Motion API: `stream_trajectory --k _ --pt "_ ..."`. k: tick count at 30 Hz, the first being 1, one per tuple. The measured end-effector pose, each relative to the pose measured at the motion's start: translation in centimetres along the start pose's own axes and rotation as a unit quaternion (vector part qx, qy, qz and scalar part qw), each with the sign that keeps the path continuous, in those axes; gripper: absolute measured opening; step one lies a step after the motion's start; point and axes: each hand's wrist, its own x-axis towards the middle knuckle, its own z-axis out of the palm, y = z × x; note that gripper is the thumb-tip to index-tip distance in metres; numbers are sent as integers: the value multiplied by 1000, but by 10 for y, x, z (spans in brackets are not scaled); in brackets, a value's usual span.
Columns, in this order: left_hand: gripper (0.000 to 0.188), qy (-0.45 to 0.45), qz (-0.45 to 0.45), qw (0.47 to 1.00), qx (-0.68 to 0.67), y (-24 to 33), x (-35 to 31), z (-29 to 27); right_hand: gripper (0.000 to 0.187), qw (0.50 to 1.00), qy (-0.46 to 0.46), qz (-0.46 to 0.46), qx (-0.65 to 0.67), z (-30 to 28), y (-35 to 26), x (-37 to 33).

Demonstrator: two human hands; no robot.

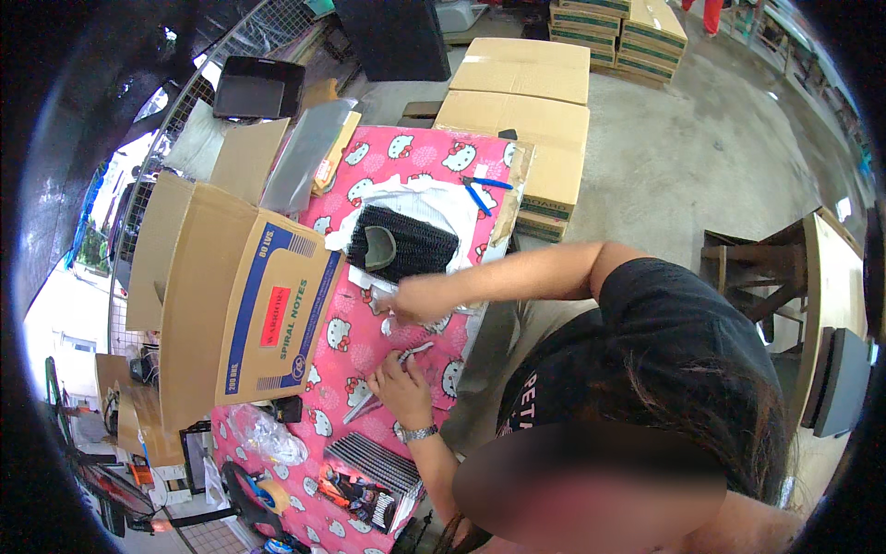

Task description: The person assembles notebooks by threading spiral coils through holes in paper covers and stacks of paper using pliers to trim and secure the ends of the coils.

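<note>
My right hand (413,300) is blurred by motion above the pink patterned tabletop, beside a pile of black spiral binding coils (420,247). Its fingers cannot be made out. A grey curved piece (379,248) lies on the coils, which rest on crumpled white paper (466,208). Nearer the stacked notebooks, my left hand (401,385), with a watch on its wrist, has its fingers curled at a thin pale object (421,350) whose kind I cannot tell. Black spiral-bound notebooks (374,471) with a dark red picture cover lie next to the left wrist.
An open cardboard carton (268,314) stands along the table's left side. Blue-handled cutting pliers (484,192) lie at the far end. Clear plastic (268,434) and a tape dispenser (263,494) are at the near left. Big cardboard boxes (521,111) stand beyond the table.
</note>
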Motion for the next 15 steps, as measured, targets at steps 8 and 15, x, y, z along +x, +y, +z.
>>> stream_trajectory --k 8,15 --pt "20 3 40 999 -33 1 6 14 78 945 132 197 -224 -56 135 5" --pt "24 0 49 999 -13 -13 -6 16 76 945 107 182 -251 -38 106 29"
